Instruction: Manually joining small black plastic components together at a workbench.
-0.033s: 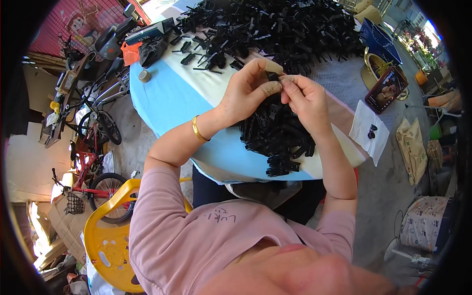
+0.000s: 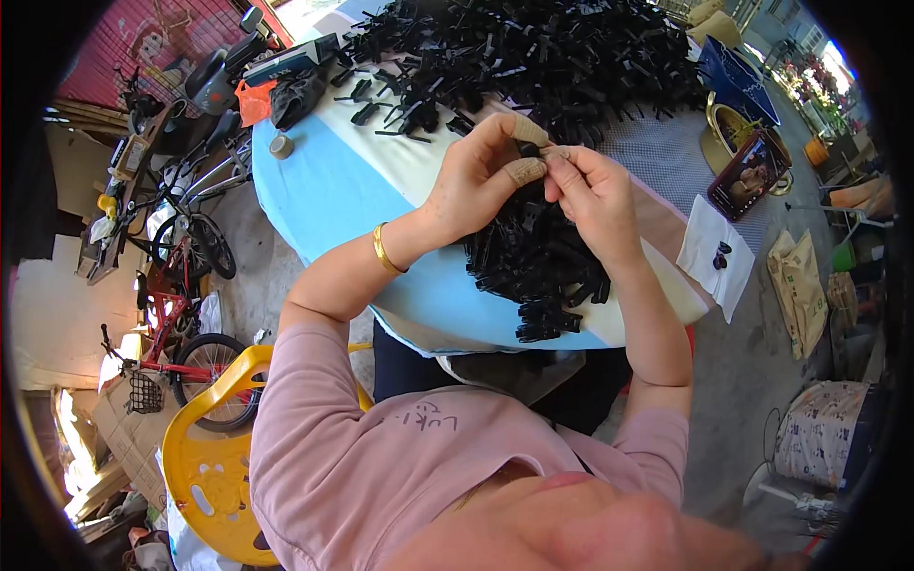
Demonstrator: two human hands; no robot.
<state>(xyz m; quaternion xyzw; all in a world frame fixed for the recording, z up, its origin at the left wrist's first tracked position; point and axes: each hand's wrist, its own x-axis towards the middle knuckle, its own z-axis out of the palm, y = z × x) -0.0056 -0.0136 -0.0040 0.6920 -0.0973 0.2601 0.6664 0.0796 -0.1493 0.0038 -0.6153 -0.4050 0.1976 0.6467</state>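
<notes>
My left hand (image 2: 473,183), with beige tape on its thumb and forefinger, is closed in a pinch on a small black piece (image 2: 528,149). The fingertips of my right hand (image 2: 592,190) meet it there, also pinched together; what they grip is hidden. Under both hands lies a dense heap of small black parts (image 2: 538,262) at the near edge of the table. A much larger pile of black parts, many with thin strips sticking out, (image 2: 533,57) spreads over the far side.
The cloth-covered table (image 2: 314,205) holds a small round tin (image 2: 281,147) and an orange bag (image 2: 254,102) on the left. At right are a propped phone (image 2: 747,176), a metal pot (image 2: 719,143) and white paper (image 2: 700,249) with several dark bits. A yellow chair (image 2: 214,485) stands at left.
</notes>
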